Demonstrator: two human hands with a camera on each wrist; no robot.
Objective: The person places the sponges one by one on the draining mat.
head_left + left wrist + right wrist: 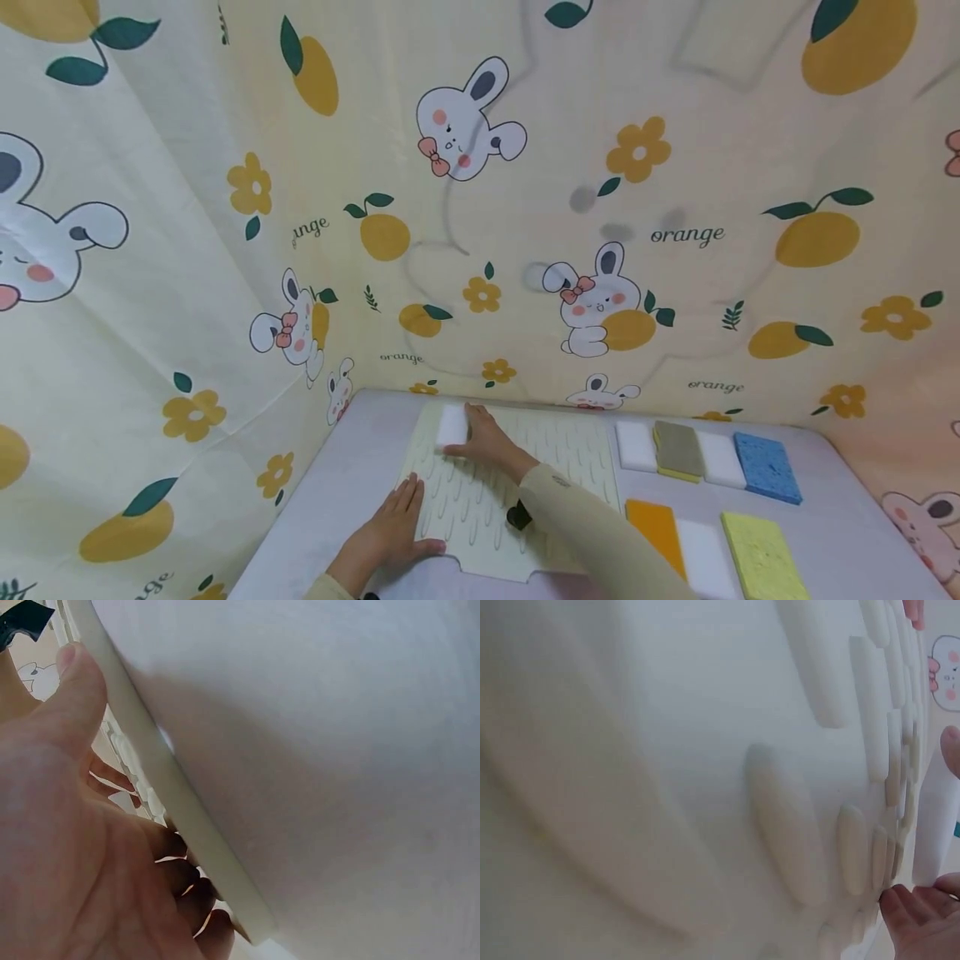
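Note:
A cream board with rows of long raised ridges point(480, 500) lies on the table. On its far left corner my right hand point(491, 442) pinches a white sponge block point(452, 427) between thumb and fingers. In the right wrist view the same white block point(934, 825) stands between the thumb and the fingertips, beside the ridges. My left hand point(390, 529) rests along the board's left edge, fingers stretched forward and thumb toward the near corner. The left wrist view shows that hand point(67, 825) against the board's rim point(187, 802).
Right of the board is a row of sponges: white point(636, 446), grey-and-yellow point(678, 450), another white point(722, 458) and blue point(767, 467). Nearer lie an orange one point(656, 529), a white one point(705, 558) and a yellow-green one point(763, 554). A printed curtain point(525, 333) hangs behind the table.

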